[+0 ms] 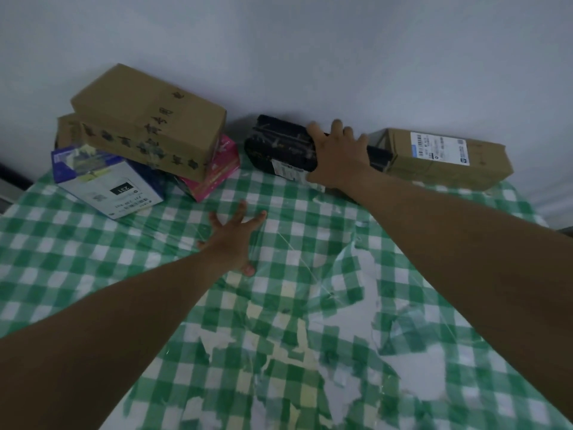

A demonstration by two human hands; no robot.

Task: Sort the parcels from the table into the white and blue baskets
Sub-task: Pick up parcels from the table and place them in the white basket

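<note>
Wall (310, 41): plain, pale; stands directly behind the parcels, closing the far edge of the table.
Table (93, 259): draped in a green-and-white checked cloth under clear film; print torn and worn away in white patches in the near half; far-left corner visible, right edge running off at the picture's right side, near edge cut off by the frame.
Open room: wide stretch of bare cloth between the parcel row and the near edge, crossed only by both forearms.
Large brown carton (148, 125): far left, tilted, stacked on the boxes beneath; dark printed characters along top and side, blurred, unreadable.
Second brown carton (66, 130): mostly hidden behind and under the large one; only one end showing.
Labelled brown parcel (446, 159): far right, lying against the wall; white shipping label on top, print too small to read.
Black parcel (282, 147): centre rear, touching the wall, wrapped in clear tape; right end covered by the hand, white label at the front edge partly hidden.
Blue-and-white box (105, 178): front left, under the large carton's corner; black tag reading "231" upside down.
Pink box (217, 172): wedged under the large carton; only one corner and side showing.
Right hand (338, 156): fingers curled over the top of the black parcel, thumb at its front, gripping.
Left hand (234, 240): fingers spread and straight, palm down on or just over the cloth, holding nothing; contact unclear.
Baskets: outside the picture.
</note>
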